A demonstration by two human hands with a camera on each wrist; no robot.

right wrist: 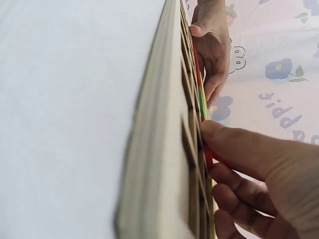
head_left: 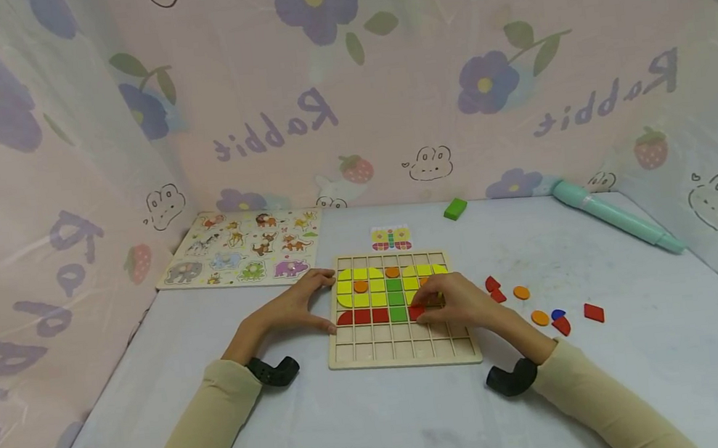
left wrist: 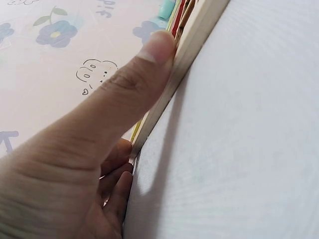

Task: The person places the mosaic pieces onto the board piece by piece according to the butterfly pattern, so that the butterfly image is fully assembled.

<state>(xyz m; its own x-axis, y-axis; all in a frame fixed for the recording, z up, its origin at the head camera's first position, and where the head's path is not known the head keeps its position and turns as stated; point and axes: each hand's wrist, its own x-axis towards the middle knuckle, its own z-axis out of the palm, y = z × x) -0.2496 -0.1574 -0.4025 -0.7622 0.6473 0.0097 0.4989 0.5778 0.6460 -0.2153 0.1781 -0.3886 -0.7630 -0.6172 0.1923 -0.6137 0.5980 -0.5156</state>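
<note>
A wooden grid board lies on the table, its upper cells filled with yellow, orange, green and red pieces. My left hand rests against the board's left edge, thumb and fingers spread along it. With thumb and fingertips, my right hand pinches a red tile at the cell just right of the green column. That tile is partly hidden behind the thumb in the right wrist view. The lower rows of the grid hold no pieces.
Beyond the board lies a small butterfly picture card. Loose pieces, such as an orange disc and a red diamond, lie to the right. An animal puzzle board, a green block and a teal tube sit farther back.
</note>
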